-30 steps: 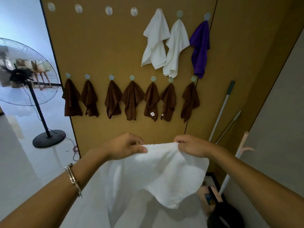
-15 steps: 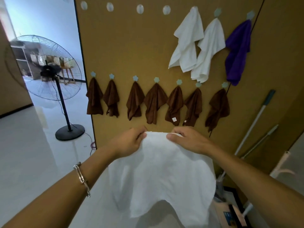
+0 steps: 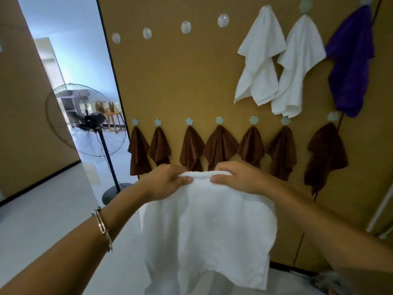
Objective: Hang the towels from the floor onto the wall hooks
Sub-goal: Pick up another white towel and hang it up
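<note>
Both hands pinched the bunched top edge of a white towel, the left hand and right hand close together with thumbs toward each other. It hung limp and softly creased in front of the wall, covering the lower ends of some brown towels. At far left stood a fan. Four bare hooks sat high up; right of them hung two more white cloths and a purple towel.

No text, label, brand or number is legible on the white towel, brown towels or wall; blurred clutter at lower right possibly unreadable.
</note>
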### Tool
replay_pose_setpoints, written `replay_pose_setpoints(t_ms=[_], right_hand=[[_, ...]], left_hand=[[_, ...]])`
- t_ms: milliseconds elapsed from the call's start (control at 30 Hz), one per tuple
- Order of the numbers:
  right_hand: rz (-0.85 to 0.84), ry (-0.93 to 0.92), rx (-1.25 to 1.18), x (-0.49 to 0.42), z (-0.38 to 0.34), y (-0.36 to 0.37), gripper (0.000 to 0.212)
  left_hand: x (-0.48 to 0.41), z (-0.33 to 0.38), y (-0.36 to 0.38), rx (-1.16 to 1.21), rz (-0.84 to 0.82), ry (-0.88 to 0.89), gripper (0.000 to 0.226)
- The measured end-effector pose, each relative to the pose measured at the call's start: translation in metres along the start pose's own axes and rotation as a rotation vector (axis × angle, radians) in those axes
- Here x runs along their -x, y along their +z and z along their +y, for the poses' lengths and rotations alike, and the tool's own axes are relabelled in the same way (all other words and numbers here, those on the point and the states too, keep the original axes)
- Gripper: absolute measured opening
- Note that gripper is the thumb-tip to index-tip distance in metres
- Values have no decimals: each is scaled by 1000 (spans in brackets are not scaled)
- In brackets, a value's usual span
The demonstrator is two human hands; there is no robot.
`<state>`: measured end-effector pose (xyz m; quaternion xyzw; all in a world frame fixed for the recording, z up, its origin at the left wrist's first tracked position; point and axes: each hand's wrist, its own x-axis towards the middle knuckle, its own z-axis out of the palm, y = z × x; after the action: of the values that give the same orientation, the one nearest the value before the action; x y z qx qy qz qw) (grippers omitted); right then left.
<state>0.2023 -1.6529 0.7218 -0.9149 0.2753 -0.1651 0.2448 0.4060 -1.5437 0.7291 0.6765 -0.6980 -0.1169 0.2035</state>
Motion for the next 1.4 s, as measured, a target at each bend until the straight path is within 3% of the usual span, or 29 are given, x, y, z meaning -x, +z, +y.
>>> replay_pose_setpoints(t_ms=[233,400,567,867,1100,1267,1400], right_hand=[[-23,4,46,-51,57,-45,31],[15,-18,41,-83,83,-65,28],[105,-8,65,-122,102,-87,39],[187,-2,145,-204,131,-109,28],[295,75,215,-289,139,-144,26],[403,10,188,-354,139,-176,30],[413,8,207,-393,142,-208,25]], left_hand=[[-86,-1,5,75,4,-5,21],[-134,2,-8,-30,-36,-9,19],[-185,0,-20,-110,89,7,26],[-283,-40,-32,-232,365,39,30],[-388,-72,-59,-6,383,72,25],[-444,-90,-99,135,448,150,28],[-479,-104,-139,31,435,265,37]])
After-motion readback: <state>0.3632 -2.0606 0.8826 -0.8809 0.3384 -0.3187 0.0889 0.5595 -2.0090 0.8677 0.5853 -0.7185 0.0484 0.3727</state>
